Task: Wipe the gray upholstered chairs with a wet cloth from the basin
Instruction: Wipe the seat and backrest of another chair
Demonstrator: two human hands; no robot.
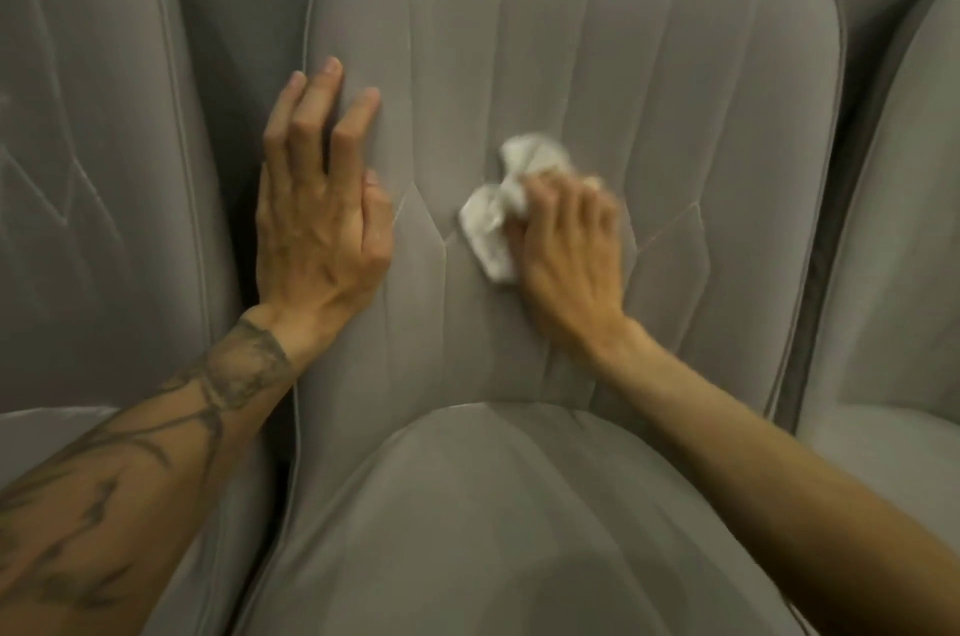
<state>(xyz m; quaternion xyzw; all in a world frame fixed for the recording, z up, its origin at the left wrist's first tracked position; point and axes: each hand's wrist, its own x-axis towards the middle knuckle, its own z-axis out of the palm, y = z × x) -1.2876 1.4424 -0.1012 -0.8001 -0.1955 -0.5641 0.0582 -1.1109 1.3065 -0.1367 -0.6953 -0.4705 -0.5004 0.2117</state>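
1. Three gray upholstered chairs side by side: left chair [88, 168], middle chair [597, 64], right chair [893, 220]. Narrow dark gaps separate them.
2. Middle chair fills most of the view. Its backrest has vertical stitched channels and piped edging. Its seat cushion [493, 505] is in the foreground.
3. Left hand [322, 220] lies flat against the left edge of the middle backrest. Its fingers [358, 116] are straight and slightly spread, gripping nothing. The little-finger side reaches the piping by the gap.
4. Right hand [571, 246] is on the lower centre of the same backrest, its fingers curled round a crumpled white cloth [493, 220] and pressing it to the fabric.
5. Cloth bunches out to the left of and above the right hand, touching the upholstery near an angled seam (hand and cloth are blurred, so finer detail of the grip is not readable).
6. Left forearm [130, 453] carries dark tattoo work and crosses the left chair's seat. The right forearm is bare.
7. Hands are apart, with bare upholstery between them.
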